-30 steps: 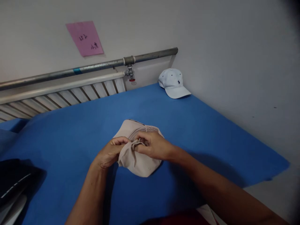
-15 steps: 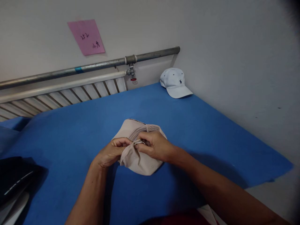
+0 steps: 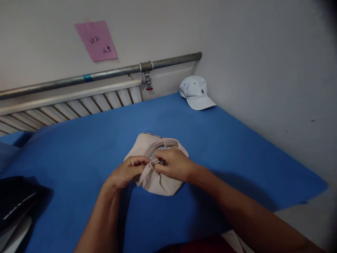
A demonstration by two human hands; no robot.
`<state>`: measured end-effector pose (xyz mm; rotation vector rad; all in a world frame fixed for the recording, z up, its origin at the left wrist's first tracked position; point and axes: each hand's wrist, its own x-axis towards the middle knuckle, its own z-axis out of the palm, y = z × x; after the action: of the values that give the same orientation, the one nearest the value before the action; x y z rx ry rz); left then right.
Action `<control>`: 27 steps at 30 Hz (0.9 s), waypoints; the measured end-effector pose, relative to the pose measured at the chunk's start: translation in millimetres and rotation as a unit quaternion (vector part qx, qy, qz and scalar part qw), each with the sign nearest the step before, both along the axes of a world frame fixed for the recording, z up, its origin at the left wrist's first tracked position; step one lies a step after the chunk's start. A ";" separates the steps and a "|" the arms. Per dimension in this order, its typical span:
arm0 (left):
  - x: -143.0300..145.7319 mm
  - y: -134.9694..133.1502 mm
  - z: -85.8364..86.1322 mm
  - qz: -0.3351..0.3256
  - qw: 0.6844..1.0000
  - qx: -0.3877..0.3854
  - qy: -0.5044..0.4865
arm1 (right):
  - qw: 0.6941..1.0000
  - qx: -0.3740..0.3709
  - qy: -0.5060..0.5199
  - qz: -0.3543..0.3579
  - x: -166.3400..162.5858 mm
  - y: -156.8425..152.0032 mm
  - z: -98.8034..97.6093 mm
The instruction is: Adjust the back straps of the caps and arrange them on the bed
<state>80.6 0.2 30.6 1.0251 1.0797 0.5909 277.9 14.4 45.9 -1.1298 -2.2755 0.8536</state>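
Note:
A beige baseball cap lies in the middle of the blue-covered table, its inside partly showing and its brim pointing away to the upper left. My left hand pinches the cap's back strap between thumb and fingers. Close beside it, my right hand is closed on the same strap, near what looks like a small metal buckle. My fingers cover most of the fastening, so its exact state is hidden.
A pale blue-white cap stands in the far corner by the wall. Behind the table run a radiator and a metal pipe with a valve. A dark glossy object sits at the left edge. A pink paper hangs above.
Both hands stay on the strap with small finger movements. The strap has shifted slightly, and more of the cap's inner band shows above my right hand.

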 end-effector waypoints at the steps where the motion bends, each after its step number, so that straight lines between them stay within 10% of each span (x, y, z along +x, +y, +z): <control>1: -0.4 -0.8 1.4 -0.009 1.000 0.008 0.013 | 1.000 -0.001 -0.003 -0.002 0.0 0.4 -0.6; 27: -8.4 -12.4 27.0 -0.017 0.970 0.214 0.113 | 0.991 -0.037 0.131 0.018 20.3 7.1 15.9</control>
<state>72.3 -12.1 57.5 1.5134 1.1572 0.7097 298.2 21.6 61.8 -0.9485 -2.0689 1.0420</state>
